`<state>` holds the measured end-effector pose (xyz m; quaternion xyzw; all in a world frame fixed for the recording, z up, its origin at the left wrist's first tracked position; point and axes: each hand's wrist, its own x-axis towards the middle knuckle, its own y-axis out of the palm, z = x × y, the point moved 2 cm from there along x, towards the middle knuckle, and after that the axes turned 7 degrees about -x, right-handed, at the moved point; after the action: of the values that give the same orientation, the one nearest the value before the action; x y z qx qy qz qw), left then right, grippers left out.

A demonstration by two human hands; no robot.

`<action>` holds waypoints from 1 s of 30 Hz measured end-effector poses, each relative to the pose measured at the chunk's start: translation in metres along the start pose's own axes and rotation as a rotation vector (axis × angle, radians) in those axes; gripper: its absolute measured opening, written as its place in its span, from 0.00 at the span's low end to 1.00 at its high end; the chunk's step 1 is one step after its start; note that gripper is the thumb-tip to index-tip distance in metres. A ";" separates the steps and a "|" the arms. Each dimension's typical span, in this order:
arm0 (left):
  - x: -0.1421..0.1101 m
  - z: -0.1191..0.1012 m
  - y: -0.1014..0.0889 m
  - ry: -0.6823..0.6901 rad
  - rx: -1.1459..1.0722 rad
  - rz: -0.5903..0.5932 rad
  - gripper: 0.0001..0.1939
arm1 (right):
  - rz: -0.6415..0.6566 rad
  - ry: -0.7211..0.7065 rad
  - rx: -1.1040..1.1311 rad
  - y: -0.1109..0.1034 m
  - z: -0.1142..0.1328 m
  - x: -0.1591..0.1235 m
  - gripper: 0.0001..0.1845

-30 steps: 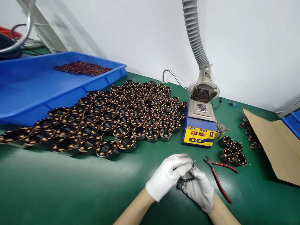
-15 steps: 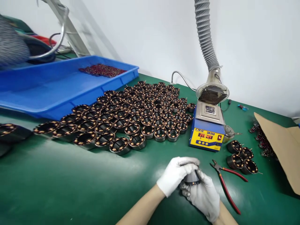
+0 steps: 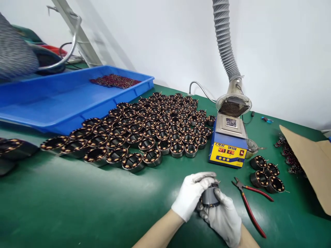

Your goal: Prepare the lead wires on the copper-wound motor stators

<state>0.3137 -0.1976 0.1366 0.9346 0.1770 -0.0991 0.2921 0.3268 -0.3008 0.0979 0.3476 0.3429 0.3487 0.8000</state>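
Between my two white-gloved hands is a motor stator [image 3: 210,197], a dark grey cylinder tilted on its side with a slotted black end toward me. My left hand [image 3: 195,191] grips its far end from above, fingers curled over the rim. Around its right side and underneath, my right hand [image 3: 223,213] is closed, thumb against the wall. A short wire end shows near the left fingertips. Red-handled cutting pliers [image 3: 248,199] lie just right of my right hand, jaws pointing away. Several more stators [image 3: 267,174] stand upright beyond the pliers.
A blue and yellow solder pot [image 3: 227,151] stands ahead under an exhaust hose [image 3: 224,41]. Rows of stators [image 3: 147,143] cover the left middle of the green table [image 3: 77,213]. Behind them is a blue tray [image 3: 64,119] with dark red parts. A cardboard piece [image 3: 307,162] leans at right.
The stator has shifted slightly in my hands, so more of its grey wall shows and a wire end appears. Both hands stay closed around it. The view has moved slightly.
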 end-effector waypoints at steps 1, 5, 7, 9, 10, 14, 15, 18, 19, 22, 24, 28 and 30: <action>0.001 -0.001 -0.003 0.047 -0.050 -0.038 0.15 | 0.012 0.028 -0.006 0.000 0.001 0.000 0.15; 0.009 -0.010 -0.023 0.277 -0.238 -0.181 0.18 | 0.058 0.099 0.042 0.000 0.009 -0.001 0.25; 0.011 -0.009 -0.026 0.231 -0.089 -0.065 0.24 | 0.036 0.101 0.070 0.001 0.012 0.000 0.26; 0.007 -0.003 -0.021 0.105 0.210 0.141 0.35 | 0.001 0.082 0.097 0.001 0.013 0.001 0.26; 0.005 0.000 -0.018 0.064 0.334 0.217 0.40 | -0.016 0.072 0.108 0.002 0.014 0.002 0.25; -0.002 0.003 -0.005 -0.056 0.343 0.265 0.34 | -0.046 0.085 0.103 0.001 0.012 0.001 0.22; -0.002 0.002 -0.003 -0.080 0.285 0.227 0.28 | -0.038 0.101 0.096 0.002 0.011 0.000 0.22; 0.004 -0.001 -0.006 -0.059 0.118 0.026 0.13 | 0.012 0.162 0.068 0.003 0.009 -0.002 0.22; 0.006 -0.002 -0.009 -0.025 0.021 -0.034 0.12 | 0.024 0.176 0.062 0.003 0.008 -0.003 0.23; 0.015 -0.005 -0.020 0.143 -0.341 -0.172 0.17 | 0.042 0.162 0.050 0.004 0.009 -0.004 0.25; 0.016 -0.007 -0.024 0.226 -0.451 -0.184 0.20 | 0.046 0.150 0.020 0.002 0.009 -0.005 0.25; 0.009 0.000 -0.011 -0.035 -0.107 0.067 0.22 | -0.002 0.052 -0.055 0.001 0.010 -0.004 0.17; 0.005 0.003 -0.009 -0.062 0.075 0.051 0.16 | -0.056 -0.057 -0.134 0.002 0.010 -0.004 0.14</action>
<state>0.3146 -0.1908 0.1279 0.9456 0.1400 -0.1270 0.2647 0.3319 -0.3063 0.1056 0.2935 0.3053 0.3382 0.8404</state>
